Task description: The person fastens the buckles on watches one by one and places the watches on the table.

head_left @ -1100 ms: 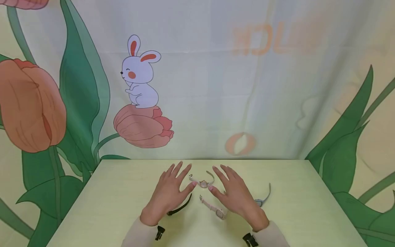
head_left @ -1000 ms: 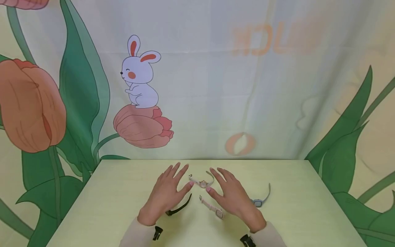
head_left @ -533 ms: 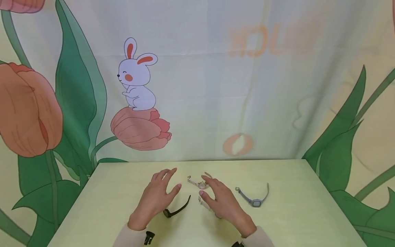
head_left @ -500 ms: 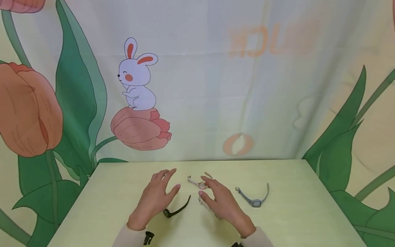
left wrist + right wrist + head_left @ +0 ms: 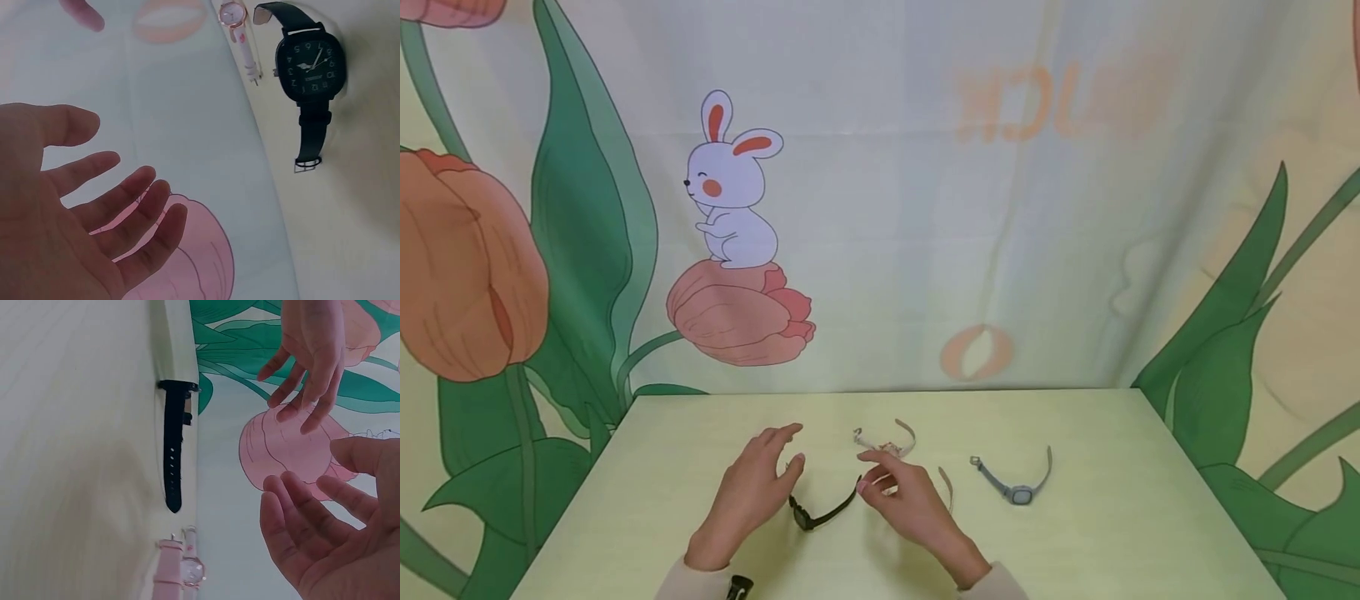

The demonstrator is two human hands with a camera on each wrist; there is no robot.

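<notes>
My left hand (image 5: 743, 492) hovers over the table just left of a black wristwatch (image 5: 805, 518), its fingers relaxed and spread around nothing. The watch's square dark dial (image 5: 310, 66) and buckle show in the left wrist view. My right hand (image 5: 912, 503) is in the air near the black strap's tip, its fingers loosely bent and holding nothing. Under it lies a pink watch (image 5: 169, 569), mostly hidden in the head view. Behind that hand is a white-strapped watch (image 5: 904, 442) with a rose-gold round dial, partly covered by the fingers.
A grey-blue watch (image 5: 1020, 495) lies on the right part of the pale yellow table (image 5: 1090, 450). Behind the table's back edge hangs a printed curtain (image 5: 880, 250) with a rabbit and tulips.
Both hands have moved left and toward the near side. The right hand's fingers have bent more, the grey-blue watch has come fully into sight, and the black watch is more exposed.
</notes>
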